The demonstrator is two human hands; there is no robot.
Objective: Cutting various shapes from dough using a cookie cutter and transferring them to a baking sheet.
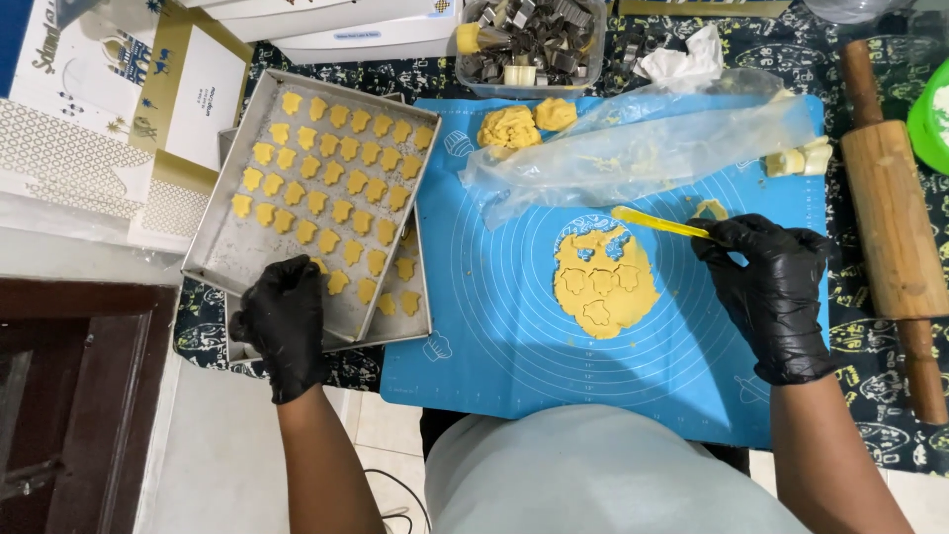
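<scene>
My left hand (284,318), in a black glove, grips the near edge of a metal baking tray (229,247) that carries several rows of small yellow cut-out cookies (326,178); the tray rests tilted on top of a second tray (400,326). My right hand (769,282), also gloved in black, holds a thin yellow spatula (657,222) whose tip points at a flat sheet of rolled yellow dough (605,282). The dough lies on a blue silicone mat (514,346) and has several cookie shapes cut into it.
A wooden rolling pin (893,227) lies at the right. Crumpled clear plastic (643,143) and two dough lumps (524,124) sit at the mat's far side. A clear tub of metal cutters (529,44) stands behind. Boxes (119,109) lie at the left.
</scene>
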